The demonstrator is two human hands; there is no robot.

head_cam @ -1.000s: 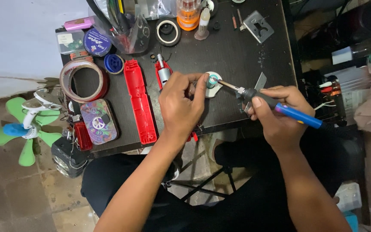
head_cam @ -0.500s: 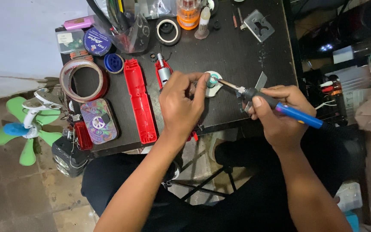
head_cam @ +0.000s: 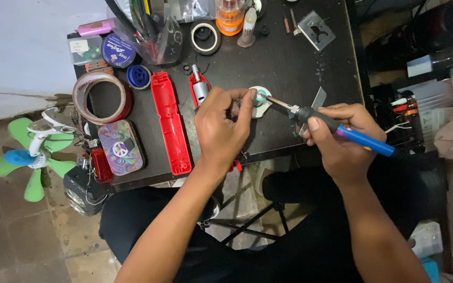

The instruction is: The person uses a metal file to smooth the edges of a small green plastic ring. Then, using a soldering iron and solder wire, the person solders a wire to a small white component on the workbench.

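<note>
Fingers of the left hand point(head_cam: 221, 123) pinch a small round white part point(head_cam: 260, 99) near the dark table's point(head_cam: 289, 68) middle, while the right hand point(head_cam: 342, 139) grips a blue-handled soldering iron point(head_cam: 336, 127) (tip touching that part), right of a long red casing point(head_cam: 171, 123).

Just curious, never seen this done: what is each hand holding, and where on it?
The right hand holds a soldering iron by its handle. The left hand pinches a small round part at its edge.

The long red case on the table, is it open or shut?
Open: the red case lies hollow side up, as a separate half, with no cover on it.
</note>
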